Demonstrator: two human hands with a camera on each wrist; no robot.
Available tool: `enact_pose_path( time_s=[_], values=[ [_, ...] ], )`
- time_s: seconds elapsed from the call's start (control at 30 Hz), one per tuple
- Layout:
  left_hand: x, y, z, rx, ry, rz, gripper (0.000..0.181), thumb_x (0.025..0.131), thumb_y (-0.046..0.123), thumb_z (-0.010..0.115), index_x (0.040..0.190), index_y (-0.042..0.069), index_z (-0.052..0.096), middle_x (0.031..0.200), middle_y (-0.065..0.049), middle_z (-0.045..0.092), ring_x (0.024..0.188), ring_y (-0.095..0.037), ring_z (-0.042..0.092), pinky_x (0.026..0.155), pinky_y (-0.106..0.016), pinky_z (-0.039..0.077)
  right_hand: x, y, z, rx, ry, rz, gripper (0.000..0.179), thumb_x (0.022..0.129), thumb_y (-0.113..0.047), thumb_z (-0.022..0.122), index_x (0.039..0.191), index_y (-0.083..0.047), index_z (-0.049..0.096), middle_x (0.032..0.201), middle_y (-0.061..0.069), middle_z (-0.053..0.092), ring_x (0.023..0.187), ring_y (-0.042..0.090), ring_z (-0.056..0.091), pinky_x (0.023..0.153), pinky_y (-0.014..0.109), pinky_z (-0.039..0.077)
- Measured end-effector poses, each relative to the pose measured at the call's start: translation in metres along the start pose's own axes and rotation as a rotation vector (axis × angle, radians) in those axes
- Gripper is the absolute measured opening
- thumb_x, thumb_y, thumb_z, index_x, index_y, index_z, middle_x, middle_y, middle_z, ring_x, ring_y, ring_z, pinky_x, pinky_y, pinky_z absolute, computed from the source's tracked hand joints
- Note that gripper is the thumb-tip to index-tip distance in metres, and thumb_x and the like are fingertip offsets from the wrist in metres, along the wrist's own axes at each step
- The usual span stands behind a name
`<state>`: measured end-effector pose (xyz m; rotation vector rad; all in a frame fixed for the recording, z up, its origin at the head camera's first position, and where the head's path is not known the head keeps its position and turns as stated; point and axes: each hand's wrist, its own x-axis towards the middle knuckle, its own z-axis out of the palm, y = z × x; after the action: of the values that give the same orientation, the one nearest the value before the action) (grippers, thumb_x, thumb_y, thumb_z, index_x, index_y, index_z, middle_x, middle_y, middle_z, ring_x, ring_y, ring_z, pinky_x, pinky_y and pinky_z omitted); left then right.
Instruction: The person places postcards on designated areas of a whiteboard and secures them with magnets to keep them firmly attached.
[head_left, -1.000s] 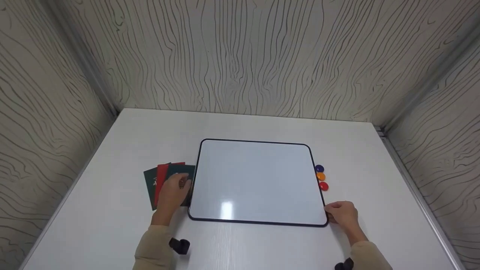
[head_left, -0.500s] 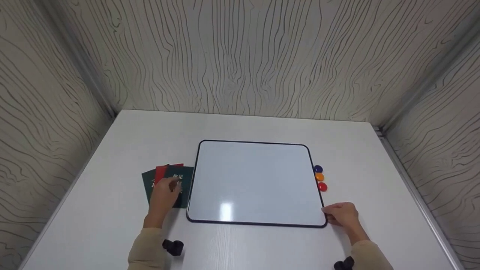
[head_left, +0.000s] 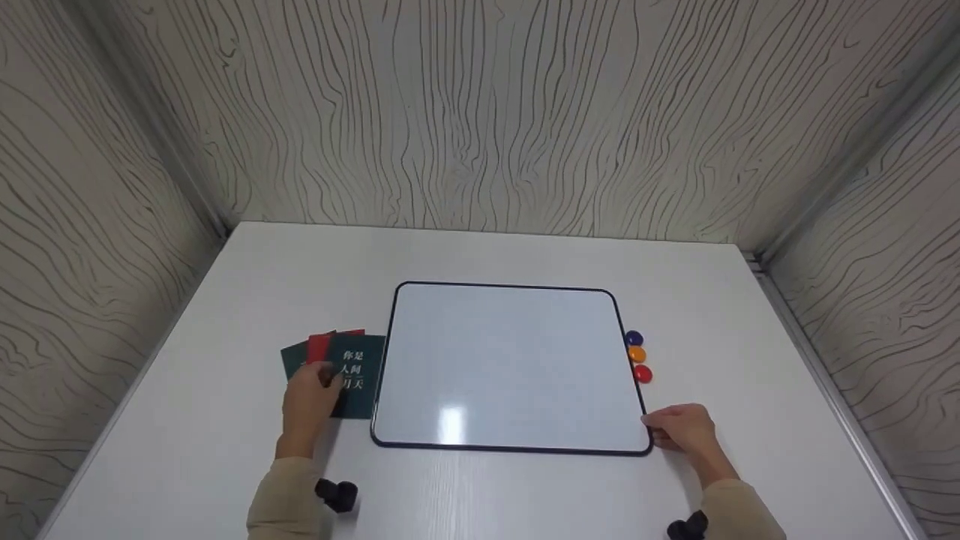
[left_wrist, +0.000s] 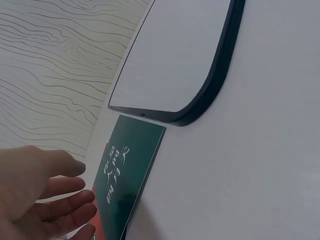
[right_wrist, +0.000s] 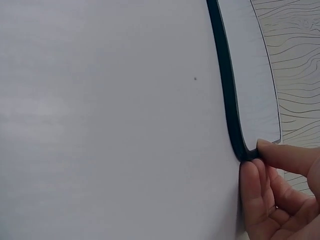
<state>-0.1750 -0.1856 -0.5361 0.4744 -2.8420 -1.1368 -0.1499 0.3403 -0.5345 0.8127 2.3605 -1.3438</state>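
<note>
Your right hand (head_left: 688,429) pinches the whiteboard (head_left: 510,360) near its close right corner. Your left hand (head_left: 306,394) curls loosely, fingers (left_wrist: 72,206) parted and holding nothing, at the overlapping green and red booklets (head_left: 364,401); whether it touches them is hard to tell. The whiteboard lies on the tabletop (head_left: 487,495), between the booklets and the blue disc (head_left: 634,338), orange disc (head_left: 637,354) and red disc (head_left: 643,373).

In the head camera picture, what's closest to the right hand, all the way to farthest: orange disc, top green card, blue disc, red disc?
From the right hand:
1. Red disc, by the board's right edge.
2. Orange disc, just past the red one.
3. Blue disc, just past the orange one.
4. Top green card, across the board, by the left hand.
</note>
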Motion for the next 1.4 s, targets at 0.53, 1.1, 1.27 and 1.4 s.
enact_pose_path(
  time_s=[0.53, 1.1, 1.27, 1.4],
  values=[
    [-0.0018, -0.0058, -0.0013, 0.026, 0.009, -0.096, 0.043, 0.087, 0.009, 0.065, 0.122, -0.013, 0.055, 0.117, -0.033, 0.061, 0.109, -0.043, 0.059, 0.092, -0.053, 0.051, -0.0004, 0.0026, 0.0007, -0.012, 0.011, -0.012, 0.035, 0.087, -0.016, 0.068, 0.11, 0.008, 0.062, 0.079, 0.006, 0.065, 0.071, 0.013, 0.06, 0.064, 0.019, 0.056],
    [-0.0014, -0.003, 0.0024, -0.002, 0.028, -0.13, 0.04, 0.084, 0.006, 0.068, 0.117, -0.015, 0.056, 0.113, -0.035, 0.061, 0.107, -0.045, 0.058, 0.093, -0.054, 0.051, 0.0007, 0.0015, 0.0029, 0.011, 0.015, -0.031, 0.032, 0.087, -0.013, 0.067, 0.109, 0.009, 0.063, 0.076, 0.004, 0.066, 0.067, 0.012, 0.06, 0.061, 0.018, 0.055],
    [-0.0016, -0.003, 0.0014, -0.048, 0.035, -0.127, 0.034, 0.083, 0.004, 0.068, 0.11, -0.014, 0.06, 0.109, -0.034, 0.064, 0.099, -0.042, 0.063, 0.092, -0.053, 0.052, 0.0002, 0.0014, 0.002, -0.006, 0.01, -0.032, 0.033, 0.088, -0.015, 0.066, 0.11, 0.009, 0.062, 0.078, 0.006, 0.066, 0.069, 0.013, 0.06, 0.063, 0.019, 0.055],
    [-0.0007, -0.0029, -0.001, -0.052, 0.031, -0.136, 0.033, 0.083, 0.006, 0.069, 0.107, -0.015, 0.061, 0.107, -0.034, 0.064, 0.097, -0.041, 0.063, 0.091, -0.052, 0.053, 0.0006, 0.001, 0.0019, -0.015, 0.008, -0.034, 0.034, 0.088, -0.015, 0.066, 0.111, 0.009, 0.062, 0.079, 0.007, 0.066, 0.069, 0.013, 0.06, 0.063, 0.018, 0.056]
  ],
)
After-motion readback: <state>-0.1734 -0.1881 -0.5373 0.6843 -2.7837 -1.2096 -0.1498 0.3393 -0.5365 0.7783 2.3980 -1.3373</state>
